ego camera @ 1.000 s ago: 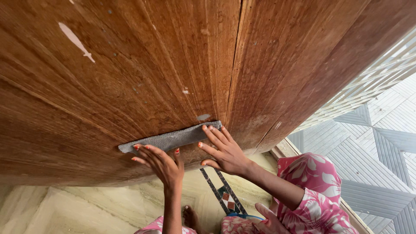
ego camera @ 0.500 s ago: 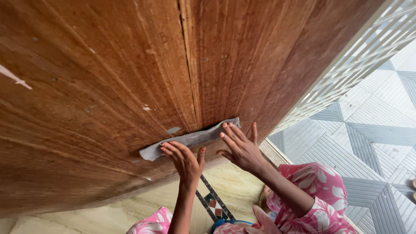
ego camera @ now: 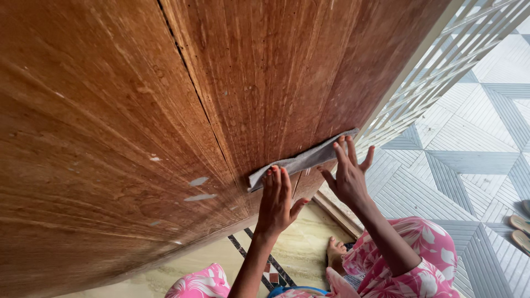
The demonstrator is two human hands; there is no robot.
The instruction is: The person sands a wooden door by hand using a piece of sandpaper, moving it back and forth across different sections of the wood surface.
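pressing flat, both spread grips, left hand [ego camera: 277, 201] and right hand [ego camera: 349, 176], pin grey sandpaper [ego camera: 301, 160] against wooden door [ego camera: 138, 110].

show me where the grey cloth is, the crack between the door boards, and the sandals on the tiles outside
grey cloth [ego camera: 301, 161]: head view, middle of the folded strip pressed on the door.
crack between the door boards [ego camera: 190, 83]: head view, upper stretch of the dark seam.
sandals [ego camera: 520, 232]: head view, soles at the right edge.
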